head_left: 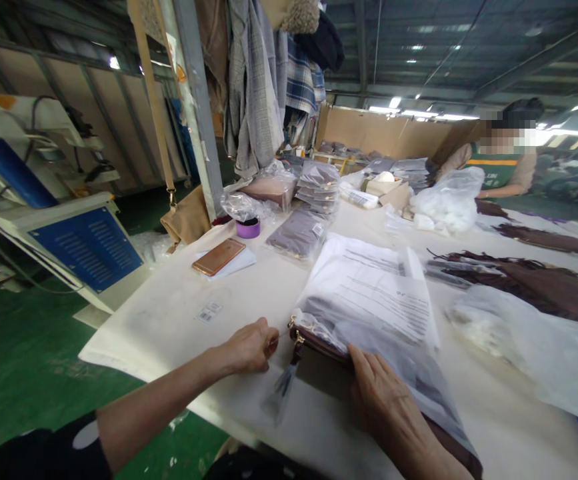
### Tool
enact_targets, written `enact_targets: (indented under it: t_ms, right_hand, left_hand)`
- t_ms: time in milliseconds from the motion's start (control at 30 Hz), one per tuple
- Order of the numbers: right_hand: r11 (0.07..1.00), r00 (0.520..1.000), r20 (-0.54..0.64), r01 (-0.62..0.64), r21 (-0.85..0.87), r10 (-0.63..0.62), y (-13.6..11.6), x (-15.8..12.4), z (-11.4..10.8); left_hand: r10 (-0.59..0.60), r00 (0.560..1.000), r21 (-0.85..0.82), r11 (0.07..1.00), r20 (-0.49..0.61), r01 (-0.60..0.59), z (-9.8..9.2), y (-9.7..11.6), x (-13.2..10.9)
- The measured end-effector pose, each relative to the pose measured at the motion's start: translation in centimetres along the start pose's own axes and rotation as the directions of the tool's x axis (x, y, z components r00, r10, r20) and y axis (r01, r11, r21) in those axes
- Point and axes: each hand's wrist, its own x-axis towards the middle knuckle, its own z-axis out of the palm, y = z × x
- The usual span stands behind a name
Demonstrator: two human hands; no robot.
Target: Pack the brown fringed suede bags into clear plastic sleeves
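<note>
In front of me lies a dark brown zipped bag (321, 341), with a clear plastic sleeve (399, 353) and printed white sheets (369, 287) over it. My right hand (386, 400) grips its near edge, fingers on top and thumb out of sight. At the bag's left corner, a gold zip end and a tassel (287, 383) wrapped in clear film hang down. My left hand (249, 347) is closed in a pinch just left of that corner. A thin strand seems to run from its fingertips to the zip end.
A phone (219, 257) lies on paper at the left, near a barcode label (209, 312) and a purple tape roll (247, 229). Bagged goods (319, 180) are stacked behind. Brown fringed pieces (523, 280) and plastic bags (529, 340) lie right. A co-worker (499, 160) stands beyond.
</note>
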Motion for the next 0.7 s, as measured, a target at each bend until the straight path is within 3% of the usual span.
enact_targets:
  t_ms: [133, 300, 533, 700]
  right_hand:
    - [0.997, 0.995, 0.066, 0.066, 0.045, -0.069, 1.2, 1.2, -1.4]
    - [0.996, 0.999, 0.049, -0.003, 0.090, -0.002, 1.5, 2.9, -3.0]
    - [0.995, 0.998, 0.050, -0.035, 0.094, 0.031, 2.1, 3.7, -3.5]
    - [0.986, 0.992, 0.097, -0.095, 0.137, 0.082, 2.2, 3.8, -3.4]
  left_hand:
    - [0.031, 0.999, 0.020, 0.999, -0.024, -0.030, -0.7, 0.0, 0.6]
    - [0.069, 0.997, -0.048, 0.996, -0.035, -0.071, -1.9, 0.2, 1.0]
    - [0.069, 0.995, -0.327, 0.944, 0.078, -0.040, -1.8, 1.2, 1.6]
    - [-0.024, 0.997, -0.487, 0.872, 0.070, 0.055, -1.1, 1.9, 2.4]
